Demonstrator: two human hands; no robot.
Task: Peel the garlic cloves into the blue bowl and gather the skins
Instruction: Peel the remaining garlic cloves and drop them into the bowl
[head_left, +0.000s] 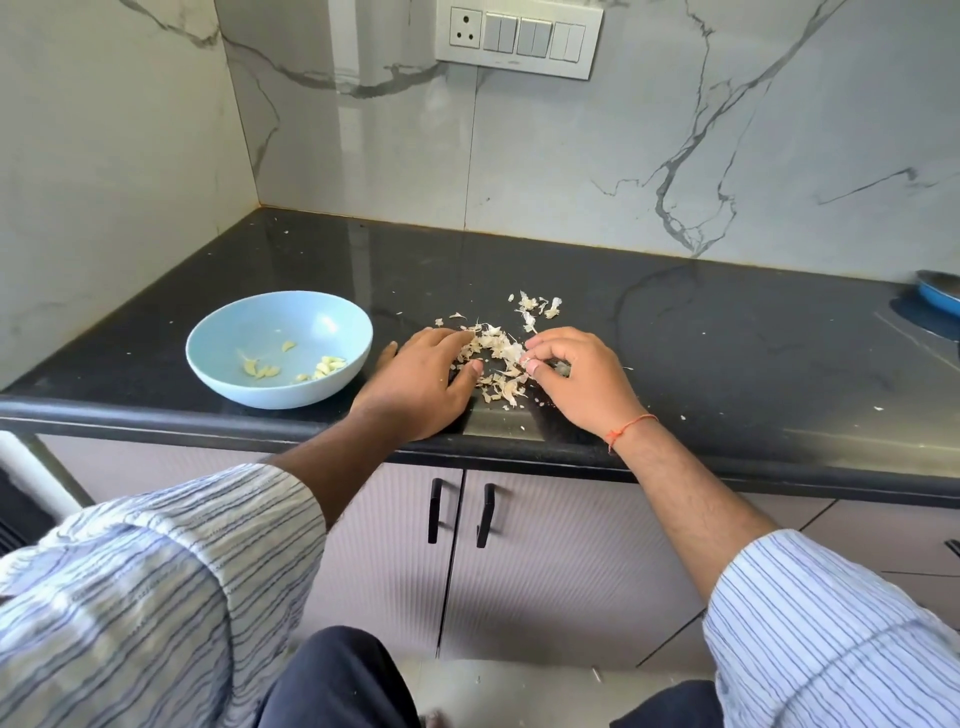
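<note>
A light blue bowl (228, 332) sits on the black counter at the left, with several peeled garlic cloves (327, 366) lying in it. To its right, a loose pile of papery garlic skins (496, 353) lies between my hands. My left hand (421, 384) rests flat on the counter with straight fingers touching the pile's left edge. My right hand (576, 379) sits on the pile's right side with its fingers curled down into the skins. A smaller scatter of skins (537, 306) lies just behind the pile.
The black counter (675, 332) runs back to a marble wall and ends in a corner at the left. A blue pan's edge (940, 291) shows at the far right. Small skin flecks dot the counter. Cabinet doors with black handles (460, 512) are below the front edge.
</note>
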